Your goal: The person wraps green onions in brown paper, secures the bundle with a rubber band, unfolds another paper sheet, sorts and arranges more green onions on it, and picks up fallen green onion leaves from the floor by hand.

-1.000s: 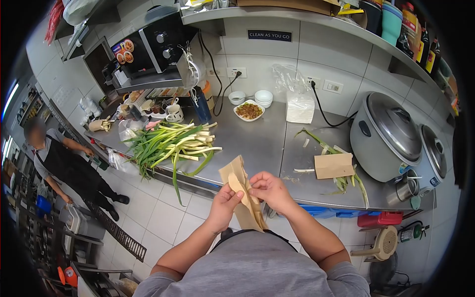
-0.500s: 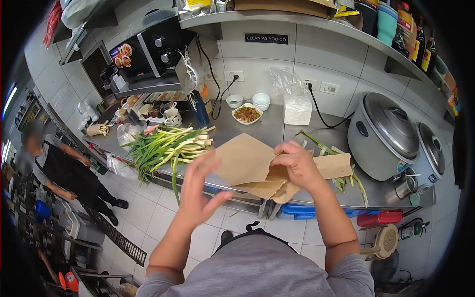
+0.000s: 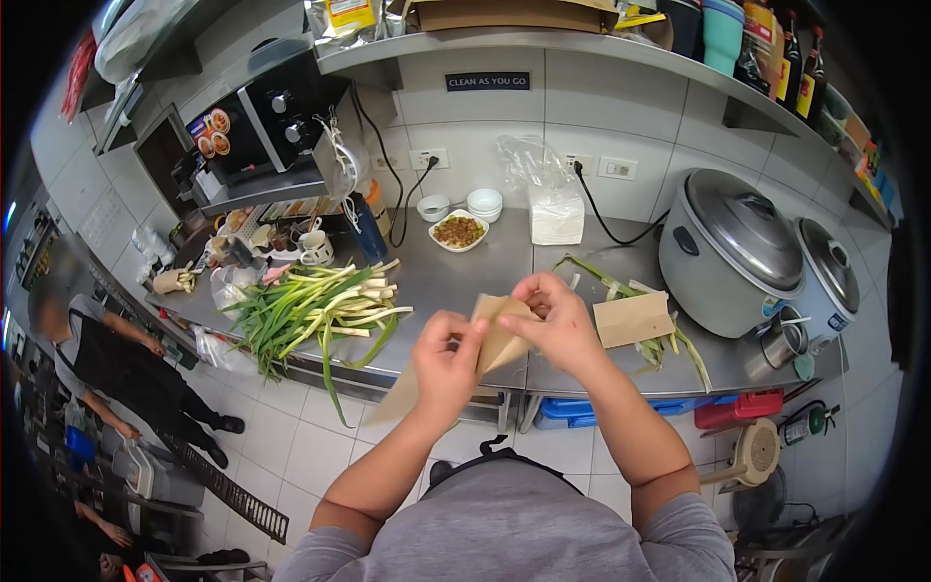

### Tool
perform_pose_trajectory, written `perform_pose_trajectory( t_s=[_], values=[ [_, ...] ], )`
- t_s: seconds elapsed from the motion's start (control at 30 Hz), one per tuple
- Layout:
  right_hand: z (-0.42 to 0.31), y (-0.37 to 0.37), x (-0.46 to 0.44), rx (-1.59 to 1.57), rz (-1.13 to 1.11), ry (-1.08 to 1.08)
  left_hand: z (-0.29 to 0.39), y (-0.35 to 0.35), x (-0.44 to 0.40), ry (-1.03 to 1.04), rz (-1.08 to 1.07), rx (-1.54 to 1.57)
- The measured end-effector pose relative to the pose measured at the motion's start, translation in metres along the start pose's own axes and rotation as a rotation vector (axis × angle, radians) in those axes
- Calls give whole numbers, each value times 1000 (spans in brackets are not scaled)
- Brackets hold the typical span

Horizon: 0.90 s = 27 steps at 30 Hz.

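Note:
Both hands grip a piece of brown cardboard (image 3: pixel 501 345) in front of my body, above the counter's front edge. My left hand (image 3: pixel 448 364) pinches its left side, and a flap hangs blurred below that hand. My right hand (image 3: pixel 558 325) has its fingers closed on the upper right edge, close to the left fingertips. A smaller brown cardboard piece (image 3: pixel 632 318) lies to the right, on top of some green onion trimmings (image 3: pixel 684 361). Left of my hands, a heap of green onions (image 3: pixel 320 310) rests on the counter, a few leaves drooping over the edge.
A bowl of chopped food (image 3: pixel 459 231), small white bowls (image 3: pixel 484 204) and a stack of napkins (image 3: pixel 557 223) stand along the wall. To the right is a large rice cooker (image 3: pixel 732 262). Another person (image 3: pixel 126 359) stands at the left. Below the counter is a blue container (image 3: pixel 572 412).
My left hand was open and apart from the cardboard; now it pinches it beside the right hand. The cardboard has turned and folded between them. The smaller piece now shows separately on the trimmings.

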State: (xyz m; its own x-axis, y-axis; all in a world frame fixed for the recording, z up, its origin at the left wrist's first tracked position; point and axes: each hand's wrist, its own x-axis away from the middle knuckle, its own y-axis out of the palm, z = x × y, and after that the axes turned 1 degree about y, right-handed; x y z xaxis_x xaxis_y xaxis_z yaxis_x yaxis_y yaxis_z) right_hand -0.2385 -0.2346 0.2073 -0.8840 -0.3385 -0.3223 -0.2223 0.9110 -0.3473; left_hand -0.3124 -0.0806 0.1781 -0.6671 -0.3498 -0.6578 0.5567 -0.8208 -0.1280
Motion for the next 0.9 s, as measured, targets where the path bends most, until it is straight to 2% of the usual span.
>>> perform_pose_trajectory(
  t_s=[0.03,0.07,0.13,0.2,0.27,0.3,0.33,0.4,0.43,0.47,0.53,0.6,0.67,0.77,0.9],
  values=[
    [19,2,-5,-213,-76,-43,-6,2,1,-123,89,265],
    [21,1,-7,-426,-154,-85,-5,1,-2,-120,85,266],
    [19,-10,-5,-474,-171,-15,-4,-8,-8,-231,183,426],
    [9,-13,-9,-520,-194,50,-12,-10,-7,-166,189,347],
    [4,-10,-12,-212,-280,174,-9,-10,-4,134,102,-64],
    [0,-10,-13,-21,-351,131,-4,-8,-1,133,49,-83],
    [-5,-10,-13,-24,-345,131,2,-6,-2,137,44,-83],
    [-14,-9,-16,175,-338,-133,20,1,-13,94,48,-80],
    [-14,-12,-18,195,-366,-300,23,4,-17,78,111,-179],
    [-14,-15,-20,193,-368,-307,17,-1,-19,81,116,-184],
    [-15,-19,-27,307,-346,-490,0,-14,-25,-137,-129,-12],
    [-19,-17,-34,346,-262,-538,9,-12,-28,-90,-122,-81],
    [-22,-16,-36,423,-92,-609,21,-9,-29,96,-91,-362],
    [-31,-2,-29,439,-107,-515,24,-6,-32,89,-65,-325],
    [-26,9,-22,380,-51,-548,24,-7,-40,34,-93,-251]
  ],
)
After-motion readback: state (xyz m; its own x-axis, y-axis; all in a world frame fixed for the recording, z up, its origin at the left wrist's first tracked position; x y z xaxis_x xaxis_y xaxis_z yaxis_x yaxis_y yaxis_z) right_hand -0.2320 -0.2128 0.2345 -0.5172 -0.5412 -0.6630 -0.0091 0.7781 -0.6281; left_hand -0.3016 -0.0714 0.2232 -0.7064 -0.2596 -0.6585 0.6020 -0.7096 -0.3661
